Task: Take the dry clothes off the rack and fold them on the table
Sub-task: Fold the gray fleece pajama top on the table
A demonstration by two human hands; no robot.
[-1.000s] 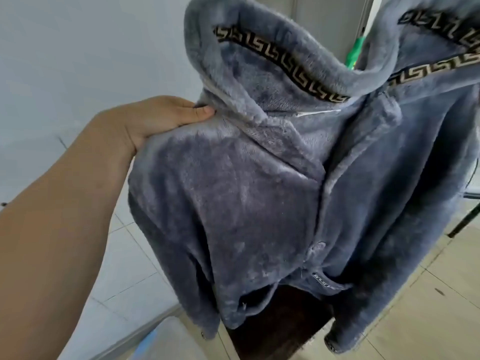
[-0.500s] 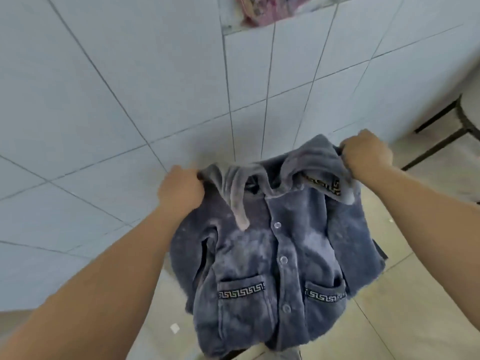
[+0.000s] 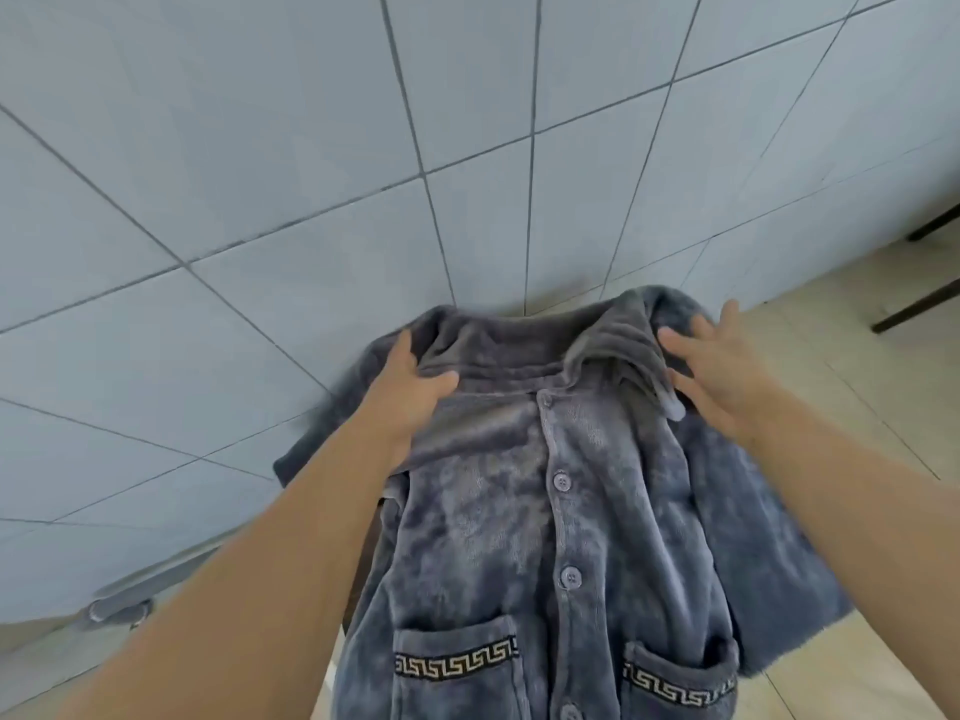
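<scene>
A grey-blue fleece jacket (image 3: 524, 517) with buttons and two pockets trimmed in a key pattern lies spread front-up below me, collar towards the wall. My left hand (image 3: 410, 381) rests on its left shoulder beside the collar, thumb stretched out across the fabric. My right hand (image 3: 717, 366) is at the right shoulder with fingers spread and straight, touching the collar edge. The surface under the jacket is hidden by it. No rack is in view.
A pale blue tiled wall (image 3: 260, 200) fills the top and left. Beige floor tiles (image 3: 857, 356) lie to the right, with black metal legs (image 3: 919, 304) at the far right edge. A grey fitting (image 3: 119, 610) sits low at the left.
The jacket, held up by both shoulders half a second ago, now lies lower and spread flat. Both hands have loosened from fists, the right one opening fully.
</scene>
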